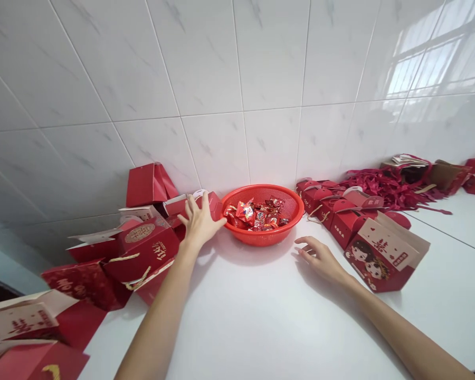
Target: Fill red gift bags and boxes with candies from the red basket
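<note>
At the bottom middle, there is lots of room to slide over the white table [237, 316]. A red basket [257, 240] blocks the middle. Red boxes [148, 250] crowd the left side, more boxes [343, 224] stand right of middle, and the tiled wall [206, 68] stops you at the top.

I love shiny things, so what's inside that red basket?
The red basket holds a pile of small, mostly red wrapped pieces that look like sweets. The top ones cover those beneath, so I can't tell what lies at the bottom.
</note>
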Available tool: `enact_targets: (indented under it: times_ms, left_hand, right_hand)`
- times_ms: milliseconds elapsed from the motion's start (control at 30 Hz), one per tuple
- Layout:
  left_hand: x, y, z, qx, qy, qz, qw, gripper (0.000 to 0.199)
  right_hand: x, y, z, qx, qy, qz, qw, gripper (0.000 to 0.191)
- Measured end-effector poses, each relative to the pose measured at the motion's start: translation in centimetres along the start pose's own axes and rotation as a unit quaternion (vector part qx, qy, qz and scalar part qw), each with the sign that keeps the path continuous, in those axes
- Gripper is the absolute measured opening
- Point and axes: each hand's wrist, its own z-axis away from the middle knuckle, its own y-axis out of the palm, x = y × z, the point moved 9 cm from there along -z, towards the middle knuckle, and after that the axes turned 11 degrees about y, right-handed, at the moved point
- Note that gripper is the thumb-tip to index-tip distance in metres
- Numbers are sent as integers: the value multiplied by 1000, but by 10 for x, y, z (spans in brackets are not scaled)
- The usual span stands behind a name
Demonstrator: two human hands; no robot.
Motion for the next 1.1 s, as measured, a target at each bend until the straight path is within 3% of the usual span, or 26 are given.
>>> enact_targets:
  times_ms: [267,367,467,567,633,700,800,867,1000,1100]
  left_hand:
    - [-6,12,7,-60,49,-28,997,84]
    - [-2,6,6,-124,52,-10,991,59]
    - [-2,-19,11,-241,75,58,966,35]
    - [-6,-58,29,-373,111,172,905,36]
    - [-7,-76,41,-416,112,283,857,41]
    - [-7,-79,44,-395,80,440,802,42]
    - [-25,-57,38,-260,29,646,717,39]
    - [-43,-40,37,-179,9,712,679,40]
    - [-60,-10,39,-106,-26,738,666,39]
    - [-61,5,40,-111,-37,726,678,37]
  right_hand:
    - [2,5,1,19,-10,14,1000,26]
    - [2,7,2,22,-14,19,999,26]
    - [3,7,2,17,-18,23,999,27]
    - [5,5,2,6,-27,23,999,26]
    - [10,4,4,0,-38,20,999,26]
    - [20,3,6,2,-55,9,998,27]
    - [43,6,14,28,-89,-33,995,31]
    - [61,9,20,54,-106,-79,990,37]
    - [88,10,35,56,-119,-183,974,57]
    - [96,13,41,80,-106,-275,952,75]
